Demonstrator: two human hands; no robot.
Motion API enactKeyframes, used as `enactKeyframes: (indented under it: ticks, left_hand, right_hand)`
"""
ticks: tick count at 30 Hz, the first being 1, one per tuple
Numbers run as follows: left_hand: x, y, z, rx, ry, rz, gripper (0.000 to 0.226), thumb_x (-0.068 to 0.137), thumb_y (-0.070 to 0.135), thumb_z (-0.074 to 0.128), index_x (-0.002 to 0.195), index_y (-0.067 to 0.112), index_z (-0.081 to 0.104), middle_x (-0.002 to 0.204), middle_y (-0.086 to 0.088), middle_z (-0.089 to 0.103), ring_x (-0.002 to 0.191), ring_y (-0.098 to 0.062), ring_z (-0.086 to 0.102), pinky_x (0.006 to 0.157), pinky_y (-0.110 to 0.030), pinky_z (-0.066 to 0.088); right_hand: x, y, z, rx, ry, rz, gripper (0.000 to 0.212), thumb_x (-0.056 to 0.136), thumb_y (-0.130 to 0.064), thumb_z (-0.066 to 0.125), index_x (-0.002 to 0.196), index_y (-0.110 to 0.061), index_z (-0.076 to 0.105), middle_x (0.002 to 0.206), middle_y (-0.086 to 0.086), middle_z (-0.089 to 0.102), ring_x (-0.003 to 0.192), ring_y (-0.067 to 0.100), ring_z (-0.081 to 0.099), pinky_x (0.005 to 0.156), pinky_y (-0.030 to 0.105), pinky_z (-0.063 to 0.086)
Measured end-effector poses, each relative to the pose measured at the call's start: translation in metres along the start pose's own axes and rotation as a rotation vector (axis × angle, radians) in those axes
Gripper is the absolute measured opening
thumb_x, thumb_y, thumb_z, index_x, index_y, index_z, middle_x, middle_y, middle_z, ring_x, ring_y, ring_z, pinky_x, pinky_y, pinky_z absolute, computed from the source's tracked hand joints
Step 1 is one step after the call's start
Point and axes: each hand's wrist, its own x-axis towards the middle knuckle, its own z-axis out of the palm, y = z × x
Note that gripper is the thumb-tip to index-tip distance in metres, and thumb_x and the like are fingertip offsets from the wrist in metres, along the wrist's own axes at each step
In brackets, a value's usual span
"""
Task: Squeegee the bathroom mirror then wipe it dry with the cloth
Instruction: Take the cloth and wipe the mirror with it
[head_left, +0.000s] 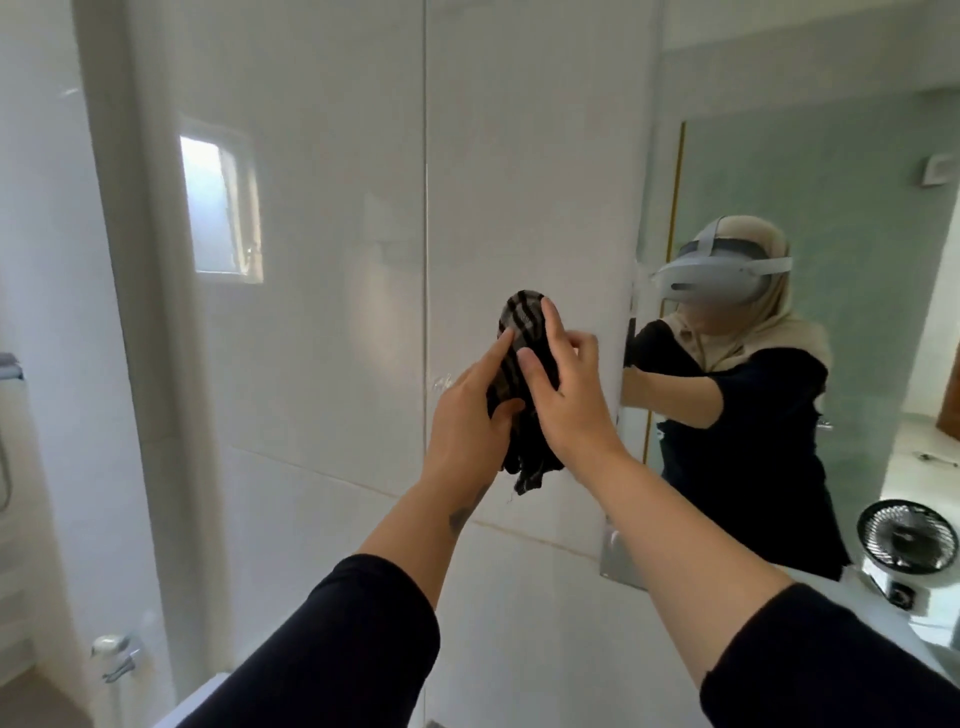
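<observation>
A dark checked cloth (522, 322) is bunched between both my hands, in front of the white tiled wall. My left hand (470, 415) grips its left side, forefinger stretched up along the fabric. My right hand (566, 400) lies flat on its right side with fingers extended. The cloth's loose end hangs below my palms. The bathroom mirror (831, 171) is on the right, its left edge just beside my right hand; it reflects a person in a headset with dark sleeves. No squeegee is in view.
A glass panel edge (426, 208) runs vertically just left of my hands. A small fan (906, 540) stands on the counter at the lower right below the mirror. A metal fitting (117, 654) sits low on the left.
</observation>
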Motion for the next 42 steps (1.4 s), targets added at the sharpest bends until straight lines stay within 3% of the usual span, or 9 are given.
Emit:
enactKeyframes:
  ticks: [6,10,12,15,19,23,26,30,42]
  left_hand:
    - [0.04,0.076,0.009,0.055,-0.065,0.169,0.065,0.093,0.01,0.056,0.147,0.034,0.03,0.135,0.002,0.056,0.119,-0.013,0.055,0.1,-0.028,0.047]
    - [0.061,0.109,0.019,0.056,-0.091,0.215,0.052,0.098,0.041,0.042,0.147,0.04,0.023,0.14,0.006,0.049,0.121,-0.011,0.051,0.098,-0.03,0.045]
    - [0.067,0.111,0.027,0.062,-0.079,0.187,0.05,0.099,0.048,0.032,0.147,0.042,0.019,0.146,0.008,0.041,0.125,-0.011,0.047,0.095,-0.027,0.041]
    - [0.07,0.105,0.045,0.157,-0.161,0.18,0.054,0.099,0.047,0.033,0.148,0.044,0.011,0.154,0.007,0.022,0.136,-0.016,0.034,0.098,-0.029,0.036]
    - [0.075,0.101,0.073,0.3,-0.265,0.155,0.077,0.092,0.055,0.044,0.144,0.049,-0.012,0.158,0.012,-0.019,0.147,-0.022,-0.006,0.115,-0.053,0.024]
    - [0.088,0.099,0.098,0.355,-0.263,0.146,0.101,0.083,0.059,0.058,0.14,0.049,-0.025,0.154,0.009,-0.033,0.143,-0.026,-0.028,0.114,-0.059,0.021]
    - [0.089,0.092,0.109,0.352,-0.259,0.145,0.101,0.087,0.045,0.058,0.135,0.049,-0.03,0.154,0.007,-0.033,0.14,-0.025,-0.033,0.11,-0.051,0.033]
    - [0.089,0.088,0.112,0.34,-0.268,0.134,0.102,0.09,0.03,0.057,0.118,0.055,-0.038,0.148,0.013,-0.041,0.133,-0.018,-0.04,0.108,-0.049,0.037]
    - [0.087,0.086,0.11,0.304,-0.245,0.129,0.112,0.082,0.034,0.071,0.137,0.054,-0.025,0.149,0.018,-0.038,0.141,-0.019,-0.031,0.113,-0.042,0.026]
  right_hand:
    - [0.044,-0.056,-0.073,-0.06,0.194,0.041,0.052,0.099,-0.025,0.047,0.148,-0.031,0.029,0.119,0.002,0.03,0.1,0.006,0.036,0.073,-0.008,0.029]
    - [0.081,-0.075,-0.112,-0.217,0.425,-0.05,0.051,0.097,-0.022,0.048,0.145,-0.033,0.034,0.122,0.008,0.035,0.104,0.019,0.043,0.094,0.027,0.041]
    - [0.103,-0.087,-0.129,-0.351,0.553,-0.146,0.05,0.097,-0.023,0.047,0.144,-0.034,0.035,0.12,0.008,0.035,0.102,0.029,0.049,0.09,0.041,0.049]
    - [0.135,-0.109,-0.151,-0.537,0.64,-0.256,0.049,0.098,-0.022,0.044,0.144,-0.036,0.035,0.124,0.009,0.035,0.082,0.032,0.056,0.073,0.043,0.055]
    - [0.177,-0.13,-0.166,-0.778,0.673,-0.346,0.049,0.098,-0.018,0.045,0.144,-0.034,0.037,0.127,0.013,0.038,0.084,0.029,0.056,0.07,0.044,0.055]
    - [0.207,-0.129,-0.157,-1.091,0.582,-0.364,0.062,0.093,-0.013,0.052,0.147,-0.034,0.028,0.138,0.013,0.033,0.103,0.032,0.049,0.082,0.045,0.047]
    - [0.215,-0.106,-0.144,-1.376,0.464,-0.404,0.072,0.09,-0.018,0.054,0.15,-0.029,0.016,0.148,0.01,0.022,0.12,0.033,0.036,0.089,0.043,0.036]
    - [0.22,-0.089,-0.134,-1.44,0.566,-0.485,0.065,0.096,-0.051,0.035,0.15,-0.019,0.018,0.147,0.006,0.029,0.115,0.031,0.038,0.089,0.045,0.034]
    - [0.214,-0.087,-0.206,-1.404,0.637,-0.387,0.052,0.1,-0.037,0.034,0.149,-0.026,0.021,0.143,0.006,0.034,0.113,0.034,0.041,0.086,0.047,0.037]
